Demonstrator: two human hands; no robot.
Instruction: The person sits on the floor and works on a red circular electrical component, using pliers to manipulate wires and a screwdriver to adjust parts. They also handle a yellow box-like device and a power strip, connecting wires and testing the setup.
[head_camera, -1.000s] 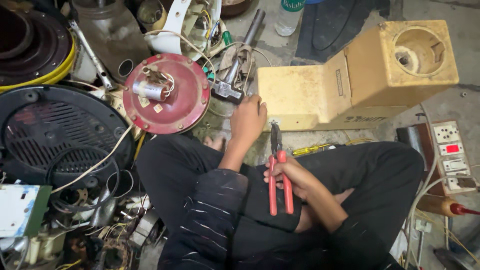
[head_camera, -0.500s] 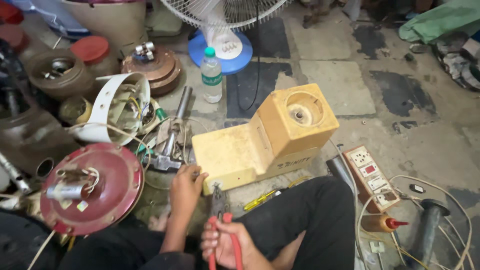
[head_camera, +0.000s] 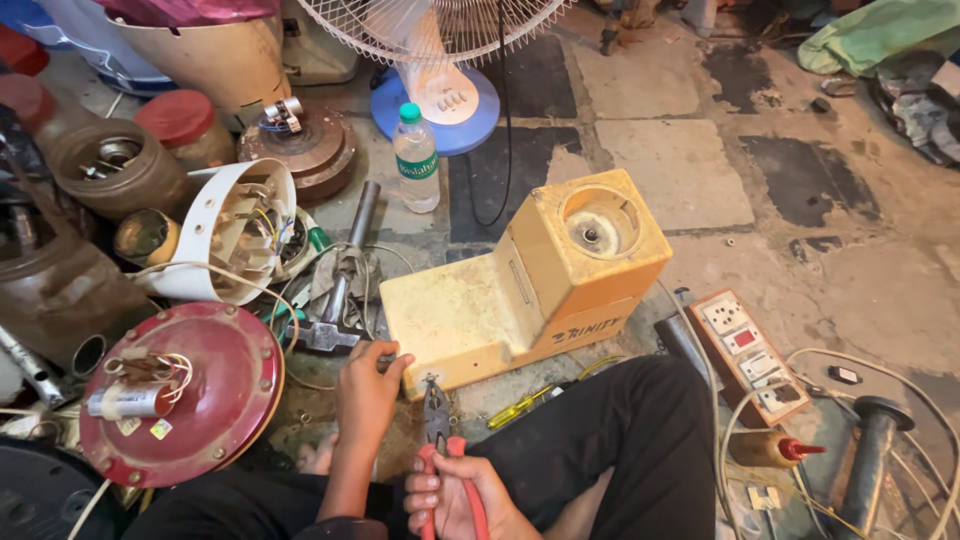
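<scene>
Closest to you, low in view, your right hand (head_camera: 455, 495) is wrapped around the red handles of the pliers (head_camera: 440, 450), jaws pointing up and away. Just beyond, your left hand (head_camera: 365, 385) rests with fingers curled on the near corner of the yellow appliance base (head_camera: 520, 290), touching its edge. Beside that hand lie a hammer (head_camera: 335, 300) and a red fan motor cover (head_camera: 190, 390). Farther off stand a plastic bottle (head_camera: 415, 160) and a pedestal fan (head_camera: 435, 60).
</scene>
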